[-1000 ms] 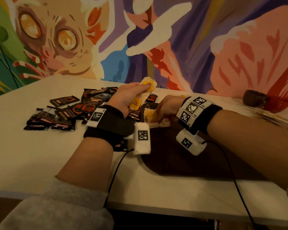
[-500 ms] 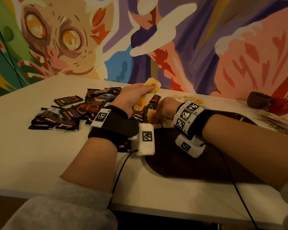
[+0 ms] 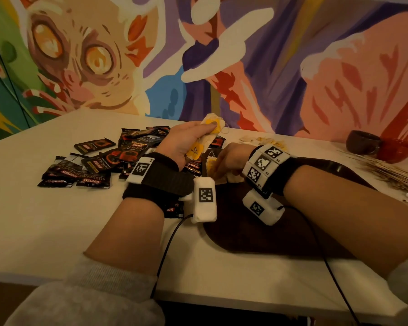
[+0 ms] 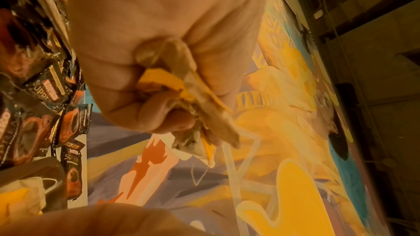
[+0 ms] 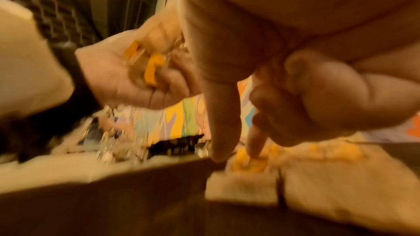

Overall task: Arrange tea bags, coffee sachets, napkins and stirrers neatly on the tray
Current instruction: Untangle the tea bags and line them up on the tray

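The bunch of tea bags sat clamped in the left hand, fingers and thumb curled round it, raised just above the table's far side of the tray. Its long axis ran roughly from the palm up and away toward the painted wall, yellow tags showing at both ends. How many bags were in the bunch could not be counted; at least two tags showed. The right hand was nearer the tray: it lay over the tray's far left corner, forefinger and thumb reaching down to the tea bags already laid there, the other fingers folded in. Whether it pinched one or only pressed it flat, I could not tell. Two bags lay side by side in the right wrist view, perhaps more behind. So the held bunch lay just left of and beyond the laying hand. The coffee sachets, well over ten, lay heaped left of the tray; one bundle of stirrers lay at far right. No napkins were plainly seen.
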Demonstrator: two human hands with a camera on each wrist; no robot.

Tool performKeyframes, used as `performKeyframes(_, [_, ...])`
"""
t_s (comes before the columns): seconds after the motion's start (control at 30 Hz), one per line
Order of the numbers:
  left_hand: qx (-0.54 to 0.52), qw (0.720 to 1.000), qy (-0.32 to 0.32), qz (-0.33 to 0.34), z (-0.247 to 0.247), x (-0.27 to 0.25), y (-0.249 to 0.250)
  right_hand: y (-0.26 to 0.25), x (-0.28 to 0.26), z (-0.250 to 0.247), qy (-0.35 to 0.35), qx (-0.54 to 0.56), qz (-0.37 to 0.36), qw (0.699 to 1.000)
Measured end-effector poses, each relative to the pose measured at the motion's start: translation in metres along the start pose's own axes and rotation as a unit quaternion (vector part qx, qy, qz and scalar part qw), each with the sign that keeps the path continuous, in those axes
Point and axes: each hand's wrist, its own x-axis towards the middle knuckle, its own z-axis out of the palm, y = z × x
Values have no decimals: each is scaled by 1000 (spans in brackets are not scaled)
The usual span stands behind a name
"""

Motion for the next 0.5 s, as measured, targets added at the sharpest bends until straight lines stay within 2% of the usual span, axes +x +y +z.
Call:
performKeyframes(0.07, [-6,1000,-5,-1,0,0,0,5,-3,-9,31,128,11,991])
performKeyframes(0.1, [-5,1000,-6,-1,-1,0,0,9,-5,-13,53,219,9,974])
performKeyframes(0.13, [-3,1000,-7,0,0,0,0,14,-9,-16,82,321,6,944])
performKeyframes(0.2, [5,1000,-15,5,1,0,-1,21,-21,-16,112,511,-5,852])
performKeyframes(0.23, [9,1000,-20,6,1,-1,-1,24,-26,-14,104,572,-16,814])
performKeyframes(0.27, [8,1000,-26,5,2,-2,-1,27,-30,-11,88,605,-30,791])
performKeyframes(0.3, [7,999,-32,3,3,-3,-2,29,-33,-7,71,619,-44,781])
performKeyframes(0.4, [26,998,-51,-1,5,-6,-2,31,-35,2,52,621,-84,778])
performKeyframes(0.5, [41,997,-69,-8,8,-11,-1,31,-35,5,71,655,-107,745])
